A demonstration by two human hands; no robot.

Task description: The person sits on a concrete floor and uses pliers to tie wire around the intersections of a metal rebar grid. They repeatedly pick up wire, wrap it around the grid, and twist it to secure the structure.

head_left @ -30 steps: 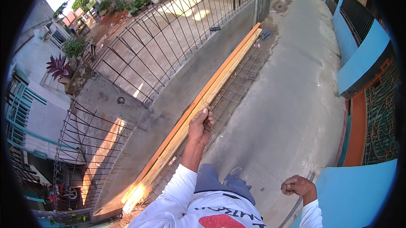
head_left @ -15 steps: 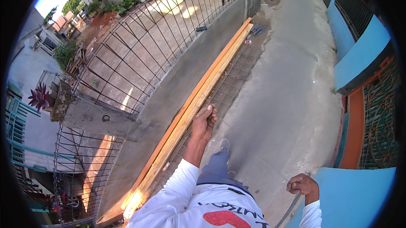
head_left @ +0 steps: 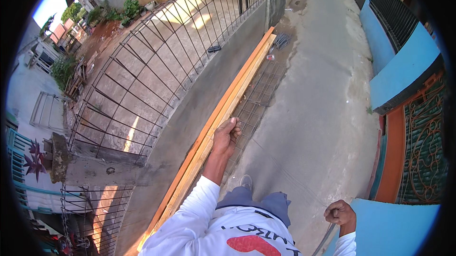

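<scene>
My left hand (head_left: 227,136) is closed, thumb against the curled fingers, over the edge of the wooden planks (head_left: 240,83). Lower right, my right hand (head_left: 340,212) is closed in a fist beside the blue wall. Thin strands of wire (head_left: 287,173) stretch between the two hands across the pavement, faint in places. Below the right fist runs a dark, slender strand (head_left: 327,234); whether the fist holds it I cannot tell. Welded wire mesh (head_left: 259,92) lies on the ground along the planks, partly behind my left hand.
A low grey wall (head_left: 190,94) with a bar fence (head_left: 142,71) above it borders the left side. A concrete post (head_left: 95,168) juts out there. A bundle of dark metal pieces (head_left: 282,40) lies past the planks' far end. Blue walls (head_left: 403,73) line the lane's right.
The view has shifted slightly, and my feet have changed position beneath me. Both hands stay closed and apart, with the wire still between them.
</scene>
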